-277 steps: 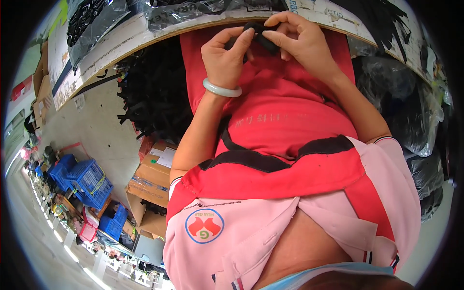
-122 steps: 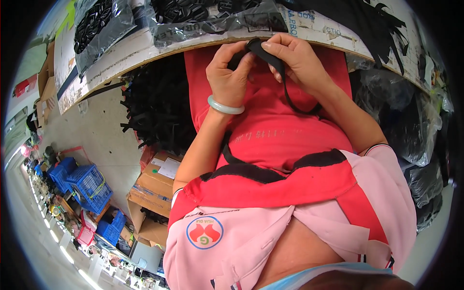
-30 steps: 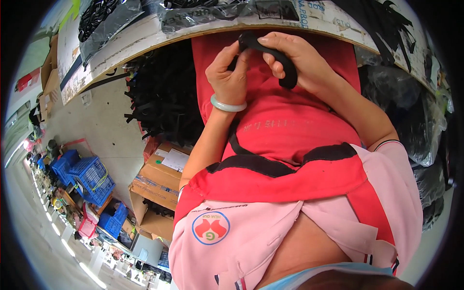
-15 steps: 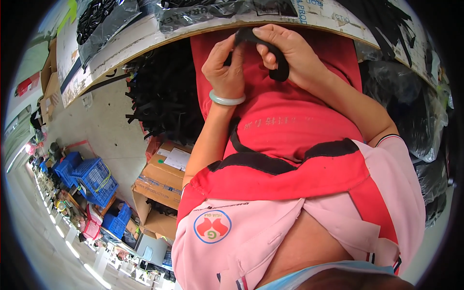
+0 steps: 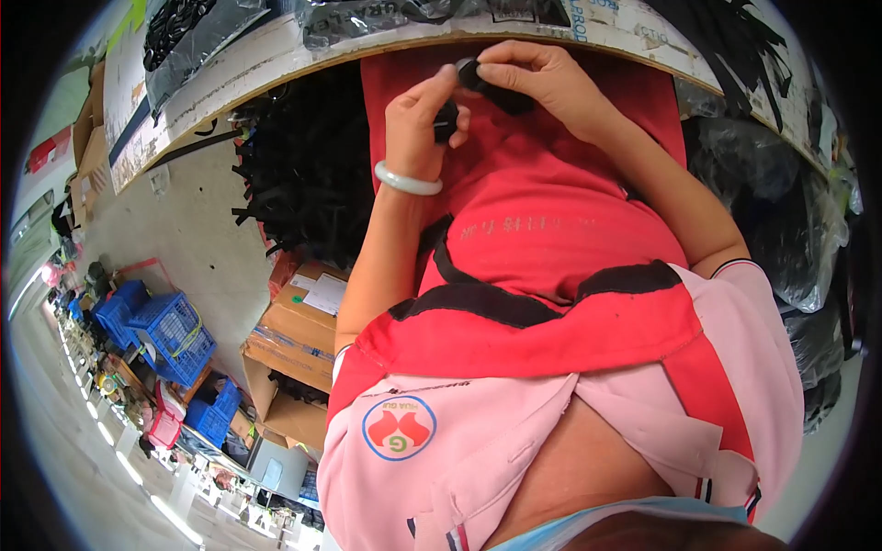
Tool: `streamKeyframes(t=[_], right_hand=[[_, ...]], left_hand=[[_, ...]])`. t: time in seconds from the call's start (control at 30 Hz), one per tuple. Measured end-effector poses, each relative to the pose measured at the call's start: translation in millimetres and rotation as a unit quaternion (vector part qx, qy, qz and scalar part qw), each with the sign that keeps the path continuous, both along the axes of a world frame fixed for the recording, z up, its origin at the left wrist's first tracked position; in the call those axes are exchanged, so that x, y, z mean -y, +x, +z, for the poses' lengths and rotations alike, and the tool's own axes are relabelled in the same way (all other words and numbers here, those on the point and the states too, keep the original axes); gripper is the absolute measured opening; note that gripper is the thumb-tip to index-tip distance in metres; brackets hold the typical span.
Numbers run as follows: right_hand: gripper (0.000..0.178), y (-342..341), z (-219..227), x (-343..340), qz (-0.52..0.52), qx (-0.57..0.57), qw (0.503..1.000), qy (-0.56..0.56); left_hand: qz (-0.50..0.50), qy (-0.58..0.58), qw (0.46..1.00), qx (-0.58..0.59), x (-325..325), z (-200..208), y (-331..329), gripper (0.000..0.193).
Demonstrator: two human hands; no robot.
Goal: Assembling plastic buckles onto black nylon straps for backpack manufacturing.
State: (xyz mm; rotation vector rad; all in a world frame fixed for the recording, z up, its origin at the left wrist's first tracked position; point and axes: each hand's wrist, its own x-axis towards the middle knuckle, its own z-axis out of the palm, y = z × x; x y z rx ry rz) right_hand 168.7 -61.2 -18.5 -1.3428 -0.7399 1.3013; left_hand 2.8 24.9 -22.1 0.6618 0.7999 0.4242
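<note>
A short black fabric strap (image 5: 505, 99) is stretched between my hands, in front of the red apron and just under the table's edge. My right hand (image 5: 549, 84) pinches it from above with thumb and fingertips. My left hand (image 5: 421, 124), with a pale bangle at the wrist, is closed around another part of the black piece, which shows dark between its fingers. Its thumb and forefinger tips meet the strap's rounded end near the right fingertips. Whether a buckle or other small part sits at that end cannot be made out.
Along the worn table edge (image 5: 276, 84) lie clear bags of black parts (image 5: 179, 37) and loose black straps (image 5: 735, 46). A heap of black straps (image 5: 308, 174) hangs below at the left. Cardboard boxes (image 5: 292, 335), blue crates (image 5: 175, 340) and dark plastic bags (image 5: 767, 193) stand around.
My left hand has moved down and slightly left, turning its fingers inward. The right hand has shifted up a little, now pinching the strap; its loose end no longer hangs below the hand.
</note>
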Motion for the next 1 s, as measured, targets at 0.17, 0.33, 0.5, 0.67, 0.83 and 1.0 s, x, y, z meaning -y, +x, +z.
streamKeyframes(t=[0.17,0.33,0.5,0.67,0.83,1.0], right_hand=[[0.011,-8.8,23.3,5.2,-0.047,0.119,0.972,0.198],[0.011,1.5,38.1,2.2,-0.041,0.129,0.990,0.027],[0.017,-4.3,34.9,3.5,-0.016,0.109,0.993,-0.041],[0.018,-4.3,26.4,-3.4,-0.073,0.029,0.997,0.010],[0.022,17.5,5.1,-3.7,0.148,-0.219,0.960,-0.097],[0.024,-10.1,4.0,-17.0,0.118,-0.151,0.977,-0.096]], left_hand=[[0.059,0.076,0.995,-0.001,5.6,0.4,8.7,0.022],[0.092,0.178,0.979,-0.021,9.0,9.1,13.8,0.019],[0.078,0.258,0.963,-0.030,17.3,4.3,12.9,0.017],[0.074,0.268,0.960,0.000,10.5,-1.1,6.8,0.016],[0.031,0.306,0.952,0.002,10.5,3.8,-8.0,0.013],[0.045,0.327,0.944,-0.021,7.7,10.3,-31.9,0.011]])
